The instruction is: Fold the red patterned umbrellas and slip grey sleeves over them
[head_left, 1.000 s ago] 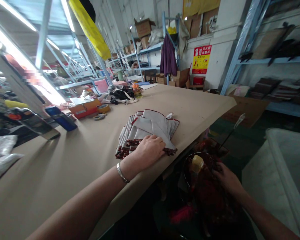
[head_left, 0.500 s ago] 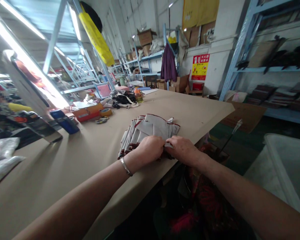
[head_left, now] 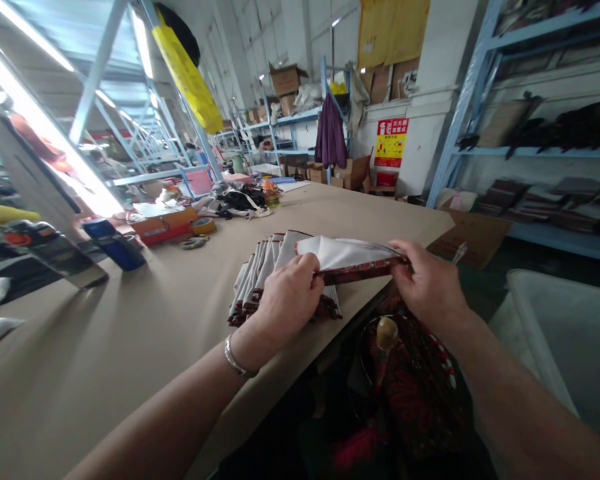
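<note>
A light grey fabric piece with a dark red patterned edge is stretched between my two hands. My left hand, with a silver bracelet at the wrist, pinches its left end. My right hand grips the right end, out past the table's front edge. Beneath and to the left lies a fanned stack of similar fabric pieces, grey with dark red edges, on the brown-covered table. My left hand hides part of this stack.
On the table's left stand a blue bottle and a dark bottle with an orange top. Scissors, a tape roll and an orange box lie farther back. At right are a white bin and blue shelving.
My right hand has moved right, away from my left hand, drawing one fabric piece taut off the stack. My left hand has shifted slightly left.
</note>
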A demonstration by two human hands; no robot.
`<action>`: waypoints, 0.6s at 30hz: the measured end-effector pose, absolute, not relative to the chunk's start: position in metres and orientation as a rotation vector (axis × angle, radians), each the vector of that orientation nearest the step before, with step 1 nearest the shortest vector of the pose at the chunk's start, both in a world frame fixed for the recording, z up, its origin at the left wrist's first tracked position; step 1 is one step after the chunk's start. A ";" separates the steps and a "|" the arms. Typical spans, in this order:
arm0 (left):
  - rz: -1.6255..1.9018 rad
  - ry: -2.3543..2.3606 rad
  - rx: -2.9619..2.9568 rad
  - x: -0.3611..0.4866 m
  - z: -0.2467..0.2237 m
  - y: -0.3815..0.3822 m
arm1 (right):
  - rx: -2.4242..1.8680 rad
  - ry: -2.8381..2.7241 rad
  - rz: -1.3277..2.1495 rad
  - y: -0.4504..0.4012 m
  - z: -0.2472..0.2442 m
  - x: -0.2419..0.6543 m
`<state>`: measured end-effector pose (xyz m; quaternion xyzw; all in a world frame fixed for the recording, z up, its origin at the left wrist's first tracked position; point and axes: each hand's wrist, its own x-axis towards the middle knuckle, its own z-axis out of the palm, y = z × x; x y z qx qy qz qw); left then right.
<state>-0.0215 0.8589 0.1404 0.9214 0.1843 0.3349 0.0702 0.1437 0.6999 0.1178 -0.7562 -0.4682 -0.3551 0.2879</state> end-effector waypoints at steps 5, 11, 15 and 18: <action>0.811 0.269 1.465 -0.004 0.119 0.792 | -2.047 -1.277 -0.919 0.619 0.072 0.119; 0.264 0.299 0.814 -0.002 0.063 0.728 | -2.033 -0.697 0.136 0.566 0.003 0.095; 0.029 0.349 1.106 -0.008 0.018 0.725 | -1.472 -0.206 0.526 0.569 0.002 0.081; -0.176 0.248 1.052 -0.014 0.011 0.736 | -1.306 -0.151 0.801 0.581 0.011 0.065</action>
